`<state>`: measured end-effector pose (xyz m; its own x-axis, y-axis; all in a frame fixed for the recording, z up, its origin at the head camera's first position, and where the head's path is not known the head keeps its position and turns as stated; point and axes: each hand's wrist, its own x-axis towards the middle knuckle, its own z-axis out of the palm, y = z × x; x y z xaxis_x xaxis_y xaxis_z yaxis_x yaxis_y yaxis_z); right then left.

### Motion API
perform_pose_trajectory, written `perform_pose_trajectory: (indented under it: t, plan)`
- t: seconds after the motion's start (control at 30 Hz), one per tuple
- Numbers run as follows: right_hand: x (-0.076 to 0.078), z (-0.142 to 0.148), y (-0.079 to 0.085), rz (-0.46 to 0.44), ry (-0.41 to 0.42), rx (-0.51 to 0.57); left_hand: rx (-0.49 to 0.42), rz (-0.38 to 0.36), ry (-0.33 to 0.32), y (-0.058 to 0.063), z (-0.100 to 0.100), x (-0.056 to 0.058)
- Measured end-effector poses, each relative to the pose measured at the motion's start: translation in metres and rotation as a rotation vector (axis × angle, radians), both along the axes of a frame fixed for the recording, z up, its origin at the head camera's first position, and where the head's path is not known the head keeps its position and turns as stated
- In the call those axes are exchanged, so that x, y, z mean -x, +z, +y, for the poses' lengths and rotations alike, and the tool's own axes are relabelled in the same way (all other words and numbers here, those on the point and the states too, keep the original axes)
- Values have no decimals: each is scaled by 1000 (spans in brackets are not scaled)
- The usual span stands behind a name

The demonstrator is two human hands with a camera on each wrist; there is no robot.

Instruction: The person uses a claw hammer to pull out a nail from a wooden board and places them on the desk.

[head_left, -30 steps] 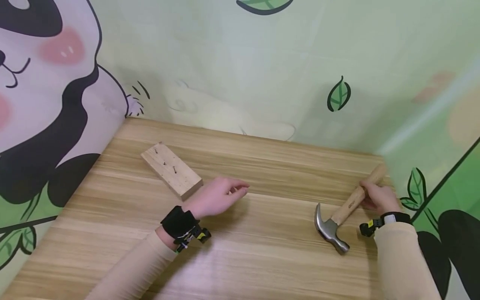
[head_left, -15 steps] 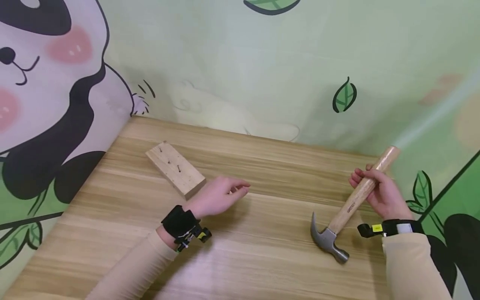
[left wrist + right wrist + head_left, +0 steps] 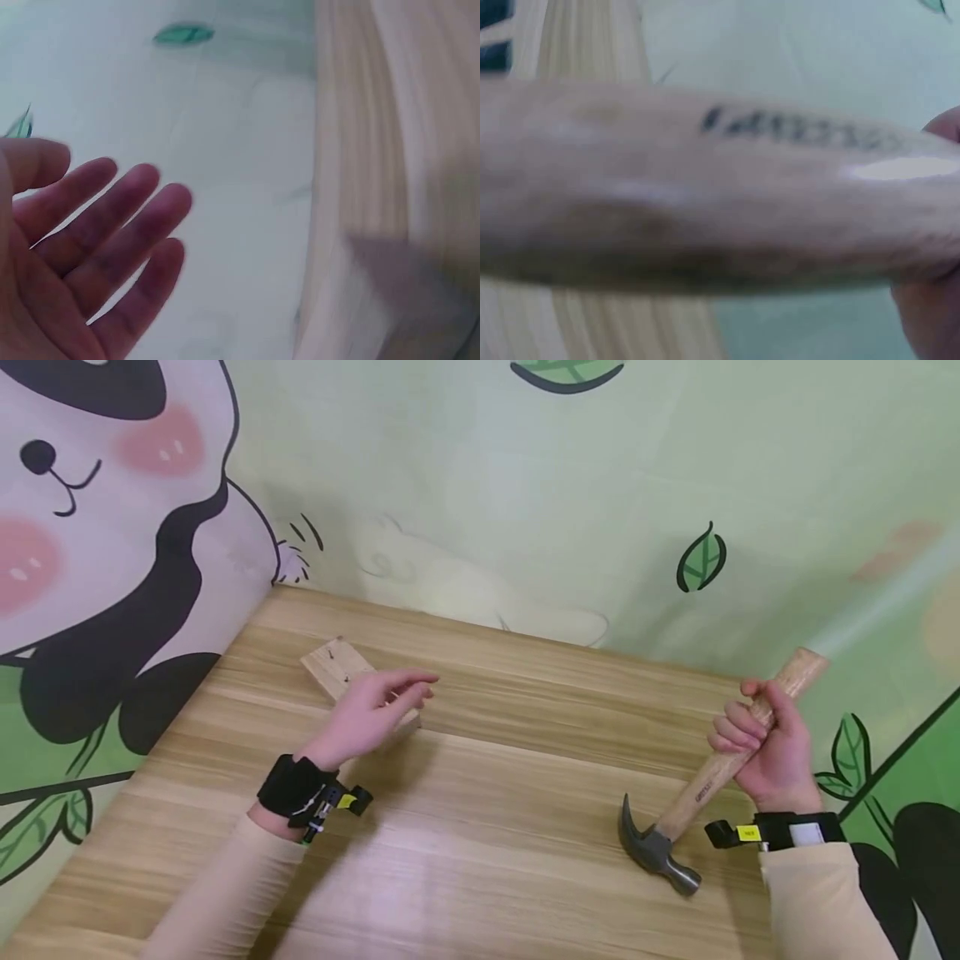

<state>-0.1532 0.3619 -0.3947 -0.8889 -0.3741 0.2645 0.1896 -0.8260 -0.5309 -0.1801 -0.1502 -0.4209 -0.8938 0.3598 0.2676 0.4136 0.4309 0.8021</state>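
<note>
My right hand (image 3: 772,743) grips the wooden handle of a claw hammer (image 3: 701,793), whose metal head points down toward me at the lower left of the hand. In the right wrist view the printed handle (image 3: 705,187) fills the middle, with part of the hand at the right edge. Over the near end of a wooden block (image 3: 322,670) is my left hand (image 3: 367,710), its fingers loosely extended and holding nothing. Nails stick up from the block's far part; the rest lies hidden behind the hand. The left wrist view shows the spread fingers (image 3: 139,232) and a blurred block corner (image 3: 405,292).
A wood-grain tabletop (image 3: 510,852) spans the view below the hands. Behind it rises a pale green wall covering (image 3: 487,502) with printed leaves, and a large printed panda (image 3: 150,552) covers the left side. The right wall stands close beside the right hand.
My right hand has lifted the hammer's handle end and wrapped its fingers around it. My left hand has moved left and away from me, over the block. The view has shifted slightly.
</note>
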Motion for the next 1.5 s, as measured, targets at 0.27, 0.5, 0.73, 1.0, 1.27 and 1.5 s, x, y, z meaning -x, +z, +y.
perform_pose_trajectory:
  t: [0.27,0.5,0.73,1.0,1.27,1.5]
  plan:
    - [-7,-14,18,109,-36,-163,-89,79,325,-3,-56,28]
    - [-14,-37,39,150,-207,-316,-69,55,503,-25,-92,51]
    - [-18,-71,57,261,-408,-469,41,-85,517,-49,-113,73]
    - [-19,-95,58,399,-524,-440,16,-243,453,-66,-118,98]
    - [-17,-107,56,500,-458,-323,121,-301,358,-76,-123,111]
    - [-15,-114,57,517,-457,-362,234,-231,319,-78,-121,116]
